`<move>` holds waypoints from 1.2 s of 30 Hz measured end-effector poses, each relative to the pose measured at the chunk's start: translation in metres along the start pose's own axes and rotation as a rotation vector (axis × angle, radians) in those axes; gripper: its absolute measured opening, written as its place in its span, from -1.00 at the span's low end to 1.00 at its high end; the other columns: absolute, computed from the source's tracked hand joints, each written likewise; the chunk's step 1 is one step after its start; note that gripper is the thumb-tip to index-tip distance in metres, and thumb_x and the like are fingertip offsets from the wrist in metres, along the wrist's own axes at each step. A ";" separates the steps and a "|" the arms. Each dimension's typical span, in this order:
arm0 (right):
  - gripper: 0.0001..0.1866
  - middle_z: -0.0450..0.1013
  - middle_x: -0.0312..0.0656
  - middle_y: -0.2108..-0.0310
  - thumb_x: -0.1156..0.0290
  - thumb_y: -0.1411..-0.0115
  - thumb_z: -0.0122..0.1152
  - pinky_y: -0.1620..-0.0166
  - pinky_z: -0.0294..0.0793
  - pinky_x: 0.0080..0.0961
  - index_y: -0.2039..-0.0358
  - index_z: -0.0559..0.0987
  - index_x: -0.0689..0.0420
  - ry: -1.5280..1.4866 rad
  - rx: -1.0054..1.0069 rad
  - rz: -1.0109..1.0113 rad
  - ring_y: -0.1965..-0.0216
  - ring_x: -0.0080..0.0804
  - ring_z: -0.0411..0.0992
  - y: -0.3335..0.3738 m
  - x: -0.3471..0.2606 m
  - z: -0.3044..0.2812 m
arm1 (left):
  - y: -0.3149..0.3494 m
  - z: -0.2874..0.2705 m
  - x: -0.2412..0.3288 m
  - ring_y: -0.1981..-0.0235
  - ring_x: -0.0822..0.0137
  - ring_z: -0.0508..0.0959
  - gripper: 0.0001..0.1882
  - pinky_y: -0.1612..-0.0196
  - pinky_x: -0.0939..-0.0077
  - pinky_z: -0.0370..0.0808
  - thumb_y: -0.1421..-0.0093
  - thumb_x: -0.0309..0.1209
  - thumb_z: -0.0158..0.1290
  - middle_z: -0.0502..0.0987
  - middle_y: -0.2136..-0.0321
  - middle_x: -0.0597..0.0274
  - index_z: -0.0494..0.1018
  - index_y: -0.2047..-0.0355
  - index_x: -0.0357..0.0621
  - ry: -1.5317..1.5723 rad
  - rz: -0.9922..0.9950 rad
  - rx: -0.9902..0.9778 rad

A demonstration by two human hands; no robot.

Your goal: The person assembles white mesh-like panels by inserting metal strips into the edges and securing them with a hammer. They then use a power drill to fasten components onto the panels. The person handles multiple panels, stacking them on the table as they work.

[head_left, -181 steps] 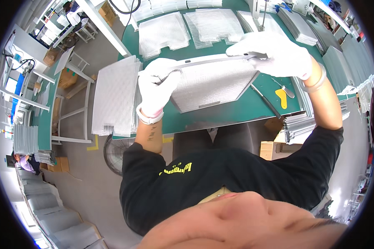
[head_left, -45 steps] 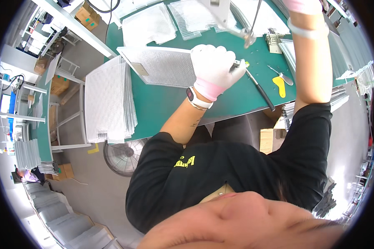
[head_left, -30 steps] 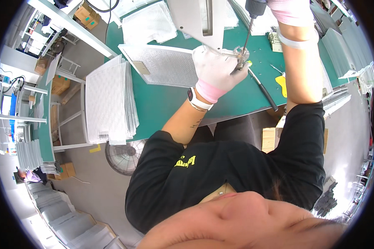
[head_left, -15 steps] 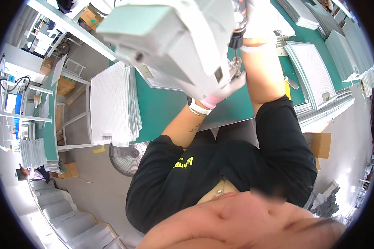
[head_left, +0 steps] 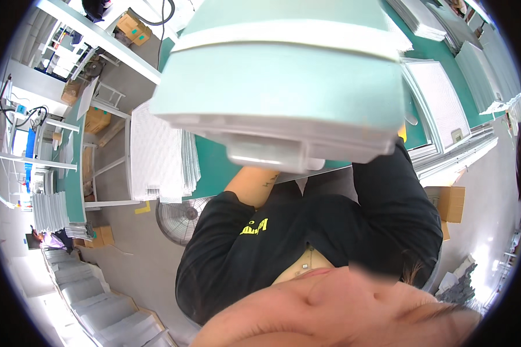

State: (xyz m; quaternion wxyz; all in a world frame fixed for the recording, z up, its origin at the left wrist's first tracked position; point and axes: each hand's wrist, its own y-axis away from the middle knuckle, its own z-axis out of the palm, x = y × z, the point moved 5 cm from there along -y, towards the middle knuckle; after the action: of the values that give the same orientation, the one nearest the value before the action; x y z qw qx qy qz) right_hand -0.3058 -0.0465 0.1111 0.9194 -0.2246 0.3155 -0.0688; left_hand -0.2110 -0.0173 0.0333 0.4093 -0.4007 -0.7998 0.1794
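A large pale mint-grey boxy casing (head_left: 283, 81) with a white band (head_left: 283, 36) around it fills the upper middle, very close. Behind it both my hands are hidden, so what they hold does not show. Part of my left forearm (head_left: 250, 188) appears below the casing, reaching over the near edge of the green worktable (head_left: 210, 156). My right arm, in a black sleeve (head_left: 382, 173), goes up under the casing's right side.
Left on the table lies a stack of white mesh panels (head_left: 155, 153). Framed mesh panels (head_left: 443, 101) lie at the right, near a yellow object (head_left: 402, 132). A round floor fan (head_left: 182, 221) stands below the table, and a cardboard box (head_left: 450, 203) sits at the right.
The casing has swung round and now covers my hands. Half a second ago my gloved left hand was beside a small metal piece under a screwdriver's shaft, with my right hand at the screwdriver.
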 end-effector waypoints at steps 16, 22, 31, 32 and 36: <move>-0.69 0.38 -0.29 0.48 0.24 -0.35 0.18 0.55 0.32 -0.75 0.05 0.50 0.20 0.313 -0.195 -0.415 0.59 -0.63 0.28 -0.032 -0.093 0.070 | 0.105 -0.056 0.014 0.55 0.25 0.47 -0.71 0.42 0.25 0.30 0.21 -0.24 0.38 0.47 0.60 0.44 0.45 0.58 0.06 -0.131 0.386 -0.034; -0.47 0.37 -0.26 0.51 0.16 -0.36 0.16 0.57 0.27 -0.75 -0.16 0.41 0.31 0.353 -0.163 -0.300 0.61 -0.62 0.25 -0.021 -0.069 0.065 | 0.290 -0.056 -0.079 0.47 0.21 0.54 -0.75 0.34 0.21 0.41 0.15 -0.26 0.31 0.51 0.51 0.34 0.48 0.50 0.00 0.032 0.144 -0.595; -0.39 0.35 -0.30 0.51 0.15 -0.37 0.12 0.59 0.23 -0.78 -0.23 0.33 0.37 0.291 -0.183 -0.254 0.62 -0.66 0.23 -0.021 -0.060 0.067 | 0.158 -0.117 -0.095 0.09 0.01 0.58 -0.43 -0.05 -0.02 0.46 -0.10 -0.12 0.23 0.53 0.07 -0.18 0.42 0.05 -0.34 -0.718 -0.137 0.114; -0.41 0.36 -0.29 0.51 0.15 -0.38 0.11 0.59 0.23 -0.78 -0.22 0.34 0.35 0.266 -0.189 -0.246 0.62 -0.65 0.22 -0.021 -0.059 0.070 | 0.143 -0.114 -0.121 0.08 -0.04 0.59 -0.39 -0.04 0.00 0.47 -0.11 -0.09 0.22 0.53 0.04 -0.26 0.40 0.03 -0.37 -0.630 -0.289 0.142; -0.49 0.36 -0.28 0.49 0.14 -0.40 0.08 0.59 0.25 -0.77 -0.18 0.37 0.25 0.268 -0.187 -0.232 0.62 -0.64 0.23 -0.018 -0.064 0.068 | 0.110 -0.073 -0.134 0.23 -0.15 0.62 -0.65 0.06 0.10 0.54 -0.15 -0.28 0.14 0.58 0.12 -0.18 0.49 0.18 -0.32 -0.278 -0.538 -0.213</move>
State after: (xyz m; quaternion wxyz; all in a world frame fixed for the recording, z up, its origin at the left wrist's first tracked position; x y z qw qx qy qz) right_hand -0.3152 -0.0203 0.2021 0.8304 -0.3324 0.4120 -0.1738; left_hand -0.0526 -0.0586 -0.0589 0.2846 -0.1870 -0.9397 0.0332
